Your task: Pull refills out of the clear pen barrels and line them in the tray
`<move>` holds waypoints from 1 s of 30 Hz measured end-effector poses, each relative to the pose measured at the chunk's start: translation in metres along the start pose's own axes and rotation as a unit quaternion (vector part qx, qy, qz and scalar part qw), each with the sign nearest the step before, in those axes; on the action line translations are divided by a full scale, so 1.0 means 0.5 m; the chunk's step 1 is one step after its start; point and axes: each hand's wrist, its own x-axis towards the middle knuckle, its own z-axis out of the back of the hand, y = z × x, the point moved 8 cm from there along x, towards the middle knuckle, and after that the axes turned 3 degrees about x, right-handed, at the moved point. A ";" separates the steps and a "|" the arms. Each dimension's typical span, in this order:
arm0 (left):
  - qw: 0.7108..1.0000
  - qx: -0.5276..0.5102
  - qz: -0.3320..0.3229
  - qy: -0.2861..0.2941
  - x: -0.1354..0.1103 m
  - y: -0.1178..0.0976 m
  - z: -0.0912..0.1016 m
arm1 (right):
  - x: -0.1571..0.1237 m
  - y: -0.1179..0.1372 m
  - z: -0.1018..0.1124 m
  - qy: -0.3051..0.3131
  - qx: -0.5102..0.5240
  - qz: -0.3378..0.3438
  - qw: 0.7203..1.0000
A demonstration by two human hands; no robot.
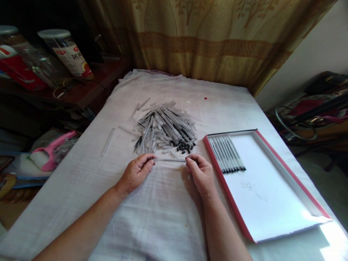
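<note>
My left hand (137,172) and my right hand (199,174) rest on a white cloth-covered table (163,217). Between their fingertips they pinch the two ends of a thin clear pen tube (171,160), held level. Just beyond lies a heap of pen parts (164,127): clear tubes, black refills and small black caps. To the right a white tray with a red rim (261,181) holds a row of several finished pens (227,154) in its far left corner.
A loose clear tube (108,141) lies left of the heap. On a dark shelf at far left stand plastic jars (66,52), with a pink lint roller (50,154) below. A gold curtain (203,40) hangs behind the table; clutter sits at far right.
</note>
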 end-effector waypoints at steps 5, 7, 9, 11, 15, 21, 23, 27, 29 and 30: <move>0.999 0.036 -0.026 -0.004 0.004 -0.008 -0.003 | -0.004 0.004 -0.025 0.102 -0.047 0.013 0.994; 1.000 0.021 -0.015 0.002 0.006 -0.001 -0.006 | -0.007 0.003 -0.032 0.144 -0.069 0.018 0.987; 1.000 0.003 -0.002 0.016 0.006 0.007 -0.011 | -0.008 0.003 -0.032 0.163 -0.084 0.025 0.983; 0.999 -0.010 0.009 0.030 0.006 0.012 -0.015 | -0.009 0.003 -0.033 0.170 -0.093 0.034 0.980; 0.997 -0.045 0.035 0.043 0.006 0.020 -0.018 | -0.014 0.005 -0.039 0.169 -0.106 0.051 0.978; 0.995 -0.074 0.047 0.047 0.007 0.026 -0.020 | -0.018 0.006 -0.044 0.161 -0.109 0.062 0.979; 0.994 -0.079 0.048 0.051 0.007 0.027 -0.021 | -0.016 0.006 -0.045 0.159 -0.106 0.065 0.979; 0.994 -0.080 0.049 0.052 0.008 0.028 -0.021 | -0.017 0.014 -0.049 0.140 -0.097 0.087 0.981; 0.995 -0.081 0.043 0.046 0.010 0.026 -0.019 | -0.021 0.030 -0.048 0.122 -0.109 0.107 0.981; 0.995 -0.088 0.038 0.041 0.011 0.025 -0.017 | -0.023 0.041 -0.043 0.110 -0.120 0.117 0.980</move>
